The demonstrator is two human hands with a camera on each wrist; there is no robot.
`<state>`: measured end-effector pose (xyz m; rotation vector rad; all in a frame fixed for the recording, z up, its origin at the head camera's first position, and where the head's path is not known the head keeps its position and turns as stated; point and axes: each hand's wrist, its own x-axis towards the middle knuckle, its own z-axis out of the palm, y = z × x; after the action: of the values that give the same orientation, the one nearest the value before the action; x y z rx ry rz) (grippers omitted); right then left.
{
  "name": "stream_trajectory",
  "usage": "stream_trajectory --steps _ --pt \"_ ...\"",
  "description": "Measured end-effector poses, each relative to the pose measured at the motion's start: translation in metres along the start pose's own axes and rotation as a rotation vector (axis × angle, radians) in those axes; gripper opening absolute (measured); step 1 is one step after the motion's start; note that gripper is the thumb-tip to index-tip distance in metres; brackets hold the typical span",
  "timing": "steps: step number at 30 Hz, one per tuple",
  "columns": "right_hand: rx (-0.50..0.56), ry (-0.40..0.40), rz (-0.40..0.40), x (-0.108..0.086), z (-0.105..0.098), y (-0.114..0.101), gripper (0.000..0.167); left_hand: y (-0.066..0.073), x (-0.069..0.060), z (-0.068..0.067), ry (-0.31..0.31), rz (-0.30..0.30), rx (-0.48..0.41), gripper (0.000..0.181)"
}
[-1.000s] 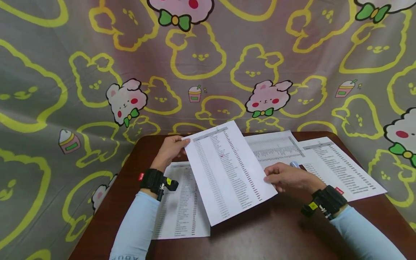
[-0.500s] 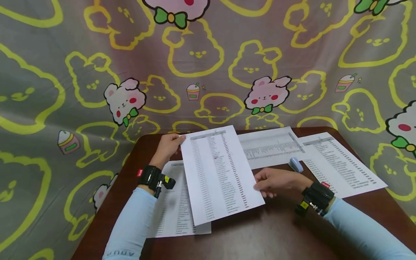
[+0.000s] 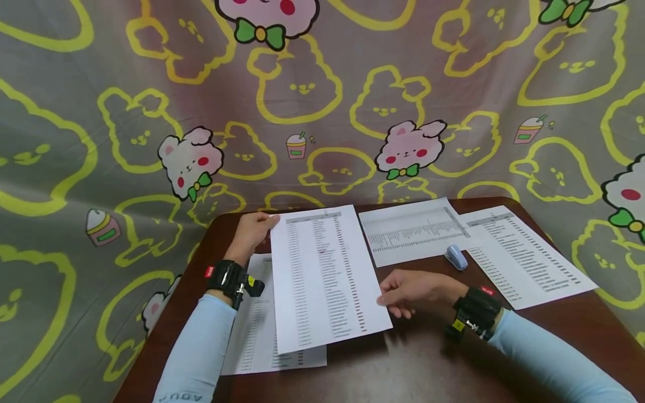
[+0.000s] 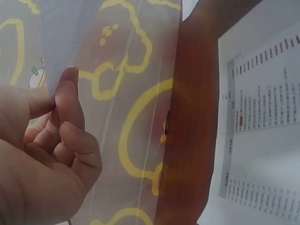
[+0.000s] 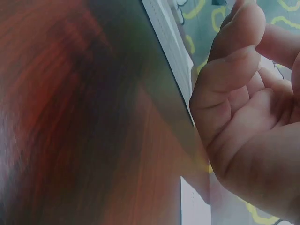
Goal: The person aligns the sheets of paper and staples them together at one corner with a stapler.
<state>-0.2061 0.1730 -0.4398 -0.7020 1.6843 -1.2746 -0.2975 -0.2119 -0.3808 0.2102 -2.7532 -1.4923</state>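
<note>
A printed sheet of paper (image 3: pixel 322 280) is held up, slightly tilted, above the table by both hands. My left hand (image 3: pixel 252 232) pinches its upper left corner between thumb and fingers. In the left wrist view that corner of paper (image 4: pixel 63 42) shows between thumb and forefinger, the other fingers curled. Lower on the right edge, my right hand (image 3: pixel 418 291) pinches the same sheet. Its curled fingers (image 5: pixel 229 75) fill the right side of the right wrist view, where the pinch itself is hardly seen. Beneath the held sheet, a second printed sheet (image 3: pixel 252 330) lies partly covered.
Two more printed sheets lie at the back right, one turned sideways (image 3: pixel 403 229) and one at an angle (image 3: pixel 534 263). Next to them is a small light-blue object (image 3: pixel 456 257), stapler-like in shape. A patterned curtain (image 3: pixel 302 73) hangs behind the dark wooden table (image 3: pixel 413 364).
The held sheet has shifted left and turned more upright, its top edge sinking. My right hand moved left and down with it, uncovering the light-blue object. Both hands kept their pinch.
</note>
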Motion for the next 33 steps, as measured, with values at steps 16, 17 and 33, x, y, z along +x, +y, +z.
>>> stream_trajectory --steps 16,17,33 --pt "-0.019 0.044 0.034 0.021 0.022 0.002 0.034 -0.013 0.001 -0.008 0.018 -0.079 -0.004 0.039" --pt "-0.016 0.043 0.037 0.022 0.023 0.002 0.032 -0.014 0.001 -0.009 0.017 -0.081 0.004 0.039" --pt "0.051 0.058 0.059 0.041 0.043 -0.001 0.028 -0.035 0.004 -0.022 0.001 -0.135 0.041 0.045"
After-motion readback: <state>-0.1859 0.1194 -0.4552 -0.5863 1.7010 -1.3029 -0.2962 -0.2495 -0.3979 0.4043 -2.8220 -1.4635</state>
